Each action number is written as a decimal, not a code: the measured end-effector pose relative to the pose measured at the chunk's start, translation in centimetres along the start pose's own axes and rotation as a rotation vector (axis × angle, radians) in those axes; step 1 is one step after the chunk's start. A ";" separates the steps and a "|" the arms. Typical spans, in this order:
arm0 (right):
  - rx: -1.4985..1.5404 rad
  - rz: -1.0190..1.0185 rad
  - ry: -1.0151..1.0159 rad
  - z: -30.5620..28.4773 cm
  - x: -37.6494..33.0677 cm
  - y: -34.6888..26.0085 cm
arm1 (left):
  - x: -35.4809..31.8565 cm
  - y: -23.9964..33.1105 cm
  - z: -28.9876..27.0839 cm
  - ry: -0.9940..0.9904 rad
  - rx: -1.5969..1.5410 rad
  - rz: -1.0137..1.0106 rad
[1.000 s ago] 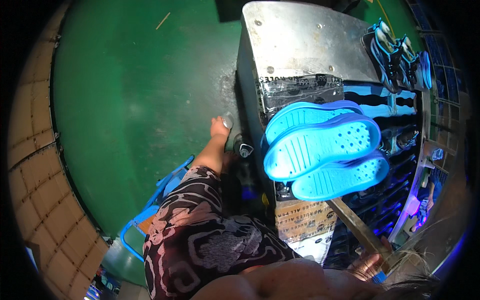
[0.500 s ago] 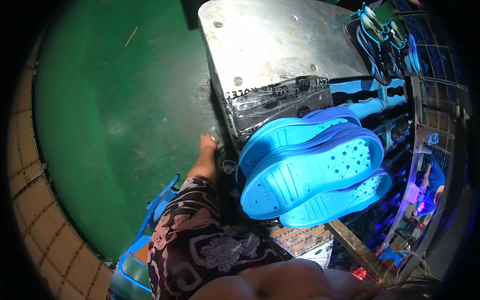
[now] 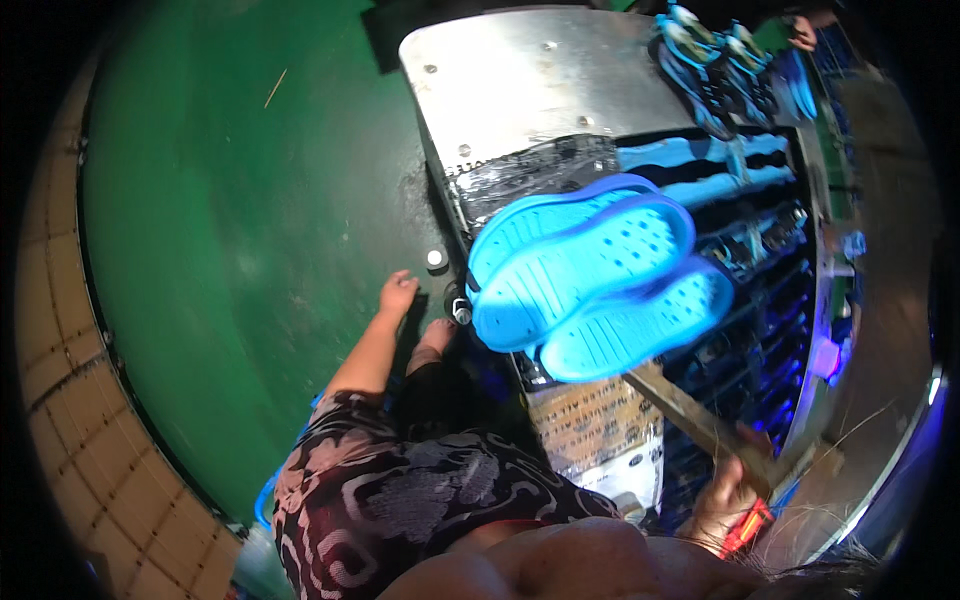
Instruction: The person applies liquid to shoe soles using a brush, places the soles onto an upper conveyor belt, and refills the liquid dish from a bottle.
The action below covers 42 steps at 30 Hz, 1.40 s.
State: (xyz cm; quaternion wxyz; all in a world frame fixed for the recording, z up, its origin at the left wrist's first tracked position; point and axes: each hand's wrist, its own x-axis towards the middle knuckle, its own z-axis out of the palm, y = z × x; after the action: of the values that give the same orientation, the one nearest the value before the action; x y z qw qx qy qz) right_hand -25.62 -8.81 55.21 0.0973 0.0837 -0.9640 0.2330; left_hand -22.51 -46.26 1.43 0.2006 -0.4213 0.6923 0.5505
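Observation:
My left hand (image 3: pixel 400 293) hangs low over the green floor, fingers loosely apart and nothing seen in them. Close to its fingertips stands a small round container with a white top (image 3: pixel 436 261), apart from the hand. At the lower right, my right hand (image 3: pixel 722 496) is at the end of a worn bar (image 3: pixel 690 415), beside a red-orange object (image 3: pixel 746 527); its fingers are partly hidden, so its grip is unclear. Between the hands, several bright blue shoe soles (image 3: pixel 585 270) with purple-blue rims lie stacked and overlapping on the conveyor's near end.
Past the soles, a metal plate (image 3: pixel 510 85) with bolts covers the machine's end, beside blue and black slats (image 3: pixel 690 155). Black shoes with blue trim (image 3: pixel 700 75) stand at the far right, near another person's hand (image 3: pixel 803 33). Cartons (image 3: pixel 590 420) sit below the soles.
My left hand has drawn back from the white-topped container, leaving it on the floor. My right hand has come into view at the lower right. The view has shifted.

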 end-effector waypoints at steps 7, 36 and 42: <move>0.353 0.308 0.006 0.4 -2.0 -3.4 | -18.9 27.2 -10.6 -0.224 -0.406 0.750; 0.679 0.574 -0.331 24.6 -7.8 6.0 | -26.6 27.0 -4.4 -0.535 -0.022 0.411; 0.462 0.535 -0.568 15.9 -12.6 5.2 | -31.6 16.8 -2.1 -0.557 -0.206 0.437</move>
State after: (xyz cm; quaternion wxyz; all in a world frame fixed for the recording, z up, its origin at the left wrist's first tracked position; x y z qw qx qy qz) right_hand -16.83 -10.21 36.21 -0.2558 -0.0885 -0.8629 0.4269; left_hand -17.84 -36.15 35.48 0.2155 -0.1156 0.6257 0.7408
